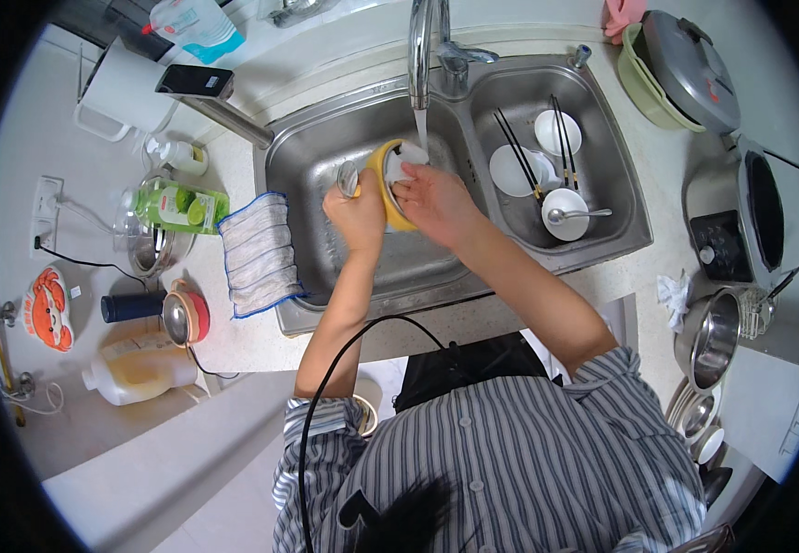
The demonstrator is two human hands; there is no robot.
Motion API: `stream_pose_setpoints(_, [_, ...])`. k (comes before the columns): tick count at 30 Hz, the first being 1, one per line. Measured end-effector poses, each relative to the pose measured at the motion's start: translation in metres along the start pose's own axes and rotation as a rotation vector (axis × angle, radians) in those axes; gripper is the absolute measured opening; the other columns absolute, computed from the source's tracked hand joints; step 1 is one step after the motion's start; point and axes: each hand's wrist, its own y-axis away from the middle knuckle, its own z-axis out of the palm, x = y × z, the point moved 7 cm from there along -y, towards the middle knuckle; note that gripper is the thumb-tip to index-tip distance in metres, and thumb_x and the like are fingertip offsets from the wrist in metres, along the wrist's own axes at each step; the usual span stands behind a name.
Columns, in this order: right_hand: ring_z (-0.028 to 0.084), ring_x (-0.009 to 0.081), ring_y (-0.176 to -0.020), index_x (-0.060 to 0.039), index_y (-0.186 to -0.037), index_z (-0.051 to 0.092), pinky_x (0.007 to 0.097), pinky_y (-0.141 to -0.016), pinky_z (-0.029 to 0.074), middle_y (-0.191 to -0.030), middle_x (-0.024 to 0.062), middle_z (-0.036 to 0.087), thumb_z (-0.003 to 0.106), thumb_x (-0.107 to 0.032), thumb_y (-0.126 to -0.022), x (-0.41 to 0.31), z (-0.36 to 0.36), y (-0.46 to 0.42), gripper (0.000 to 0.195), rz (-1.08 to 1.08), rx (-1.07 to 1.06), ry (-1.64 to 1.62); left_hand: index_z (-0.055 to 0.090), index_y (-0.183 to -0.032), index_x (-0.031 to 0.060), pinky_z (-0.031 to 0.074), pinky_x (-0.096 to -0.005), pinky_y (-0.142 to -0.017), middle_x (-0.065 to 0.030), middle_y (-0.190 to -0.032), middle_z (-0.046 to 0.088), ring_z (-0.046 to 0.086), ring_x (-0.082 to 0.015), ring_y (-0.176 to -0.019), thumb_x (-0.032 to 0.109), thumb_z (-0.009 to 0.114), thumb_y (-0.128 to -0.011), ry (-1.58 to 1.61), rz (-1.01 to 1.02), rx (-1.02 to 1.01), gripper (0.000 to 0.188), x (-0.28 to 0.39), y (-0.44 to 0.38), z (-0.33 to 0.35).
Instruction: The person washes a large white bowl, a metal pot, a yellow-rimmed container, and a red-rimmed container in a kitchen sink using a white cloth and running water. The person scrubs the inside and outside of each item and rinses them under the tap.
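Over the left basin, my left hand grips a yellow bowl or cup with a pale inside, tilted on its side. A small clear round piece shows by the fingers of that hand; whether it is joined to the yellow vessel I cannot tell. My right hand reaches into the vessel's mouth with a whitish cloth or sponge at the fingertips. Water runs from the chrome faucet just above. In the right basin lie white bowls, black chopsticks and a metal spoon.
A blue-edged cloth drapes over the left rim of the steel sink. Green dish soap stands left of it. A rice cooker and a steel pot are at right. A black cable hangs before my body.
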Motion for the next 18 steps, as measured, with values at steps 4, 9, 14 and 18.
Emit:
stream_pose_setpoints(4, [0.048, 0.0241, -0.118, -0.0004, -0.115, 0.053, 0.0313, -0.099, 0.037, -0.115, 0.0149, 0.058, 0.051, -0.013, -0.089, -0.015, 0.007, 0.015, 0.03, -0.036, -0.156, 0.649, 0.049, -0.056, -0.0025, 0.034, -0.0328, -0.045, -0.0036, -0.046, 0.043, 0.038, -0.0073, -0.048, 0.01, 0.06, -0.076, 0.149, 0.148, 0.076, 0.026, 0.015, -0.024, -0.024])
stream_pose_setpoints(9, [0.037, 0.0253, -0.132, -0.0016, -0.126, 0.049, 0.0322, -0.11, 0.027, -0.129, 0.0145, 0.052, 0.051, -0.017, -0.084, -0.048, 0.031, 0.021, 0.045, -0.845, -0.338, 2.426, 0.052, -0.055, 0.0013, 0.03, -0.0237, -0.046, 0.0043, -0.052, 0.046, 0.038, -0.0029, -0.052, 0.012, 0.059, -0.08, 0.157, -0.197, -0.34, 0.028, -0.001, -0.038, -0.009])
stream_pose_setpoints(14, [0.041, 0.0242, -0.128, -0.0035, -0.124, 0.051, 0.0359, -0.111, 0.026, -0.129, 0.0147, 0.051, 0.047, -0.016, -0.085, -0.062, 0.042, 0.016, 0.041, -1.209, -0.317, 2.325, 0.054, -0.057, 0.0087, 0.027, -0.0216, -0.044, 0.0073, -0.055, 0.048, 0.038, -0.0022, -0.047, 0.014, 0.058, -0.083, 0.243, -0.266, -0.383, 0.027, -0.005, -0.056, -0.004])
stream_pose_setpoints(18, [0.057, 0.0256, -0.102, -0.0024, -0.106, 0.056, 0.0366, -0.089, 0.046, -0.104, 0.0126, 0.061, 0.055, -0.013, -0.084, -0.032, 0.022, -0.005, 0.025, -0.303, -0.398, 1.599, 0.055, -0.057, -0.0003, 0.036, -0.0281, -0.047, -0.0021, -0.054, 0.052, 0.045, -0.0086, -0.048, 0.02, 0.063, -0.077, -0.127, -0.09, -0.145, 0.029, 0.007, -0.06, -0.014])
